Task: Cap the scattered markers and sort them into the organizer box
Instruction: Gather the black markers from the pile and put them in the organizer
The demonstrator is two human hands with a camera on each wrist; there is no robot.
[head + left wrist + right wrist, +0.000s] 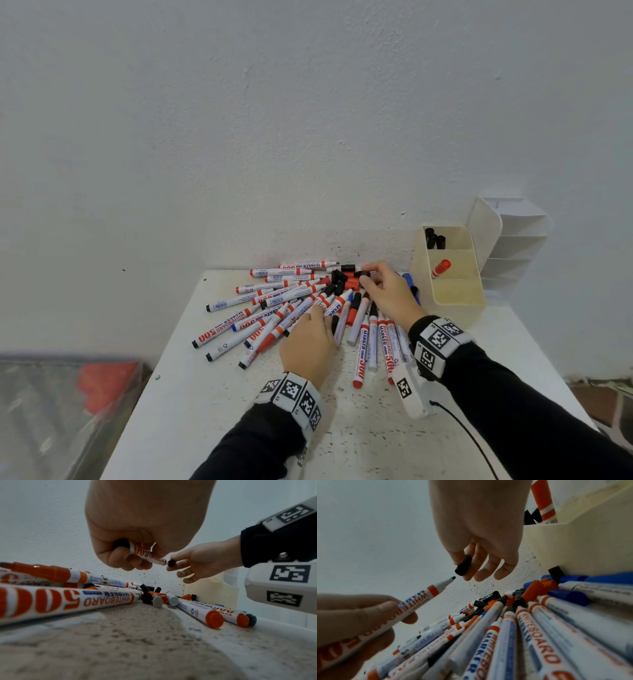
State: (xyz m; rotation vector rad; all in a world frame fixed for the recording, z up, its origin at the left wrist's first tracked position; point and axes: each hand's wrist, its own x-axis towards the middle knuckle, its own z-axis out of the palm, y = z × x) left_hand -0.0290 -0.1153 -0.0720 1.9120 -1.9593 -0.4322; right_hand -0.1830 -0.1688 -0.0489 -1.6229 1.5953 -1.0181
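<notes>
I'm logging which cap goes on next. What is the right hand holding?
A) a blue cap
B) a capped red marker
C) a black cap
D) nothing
C: the right hand pinches a black cap just above the black tip of the uncapped marker that the left hand grips.

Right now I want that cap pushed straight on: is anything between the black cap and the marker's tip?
Nothing visible. The black plastic cap in the right hand faces the uncapped white marker across open air.
</notes>
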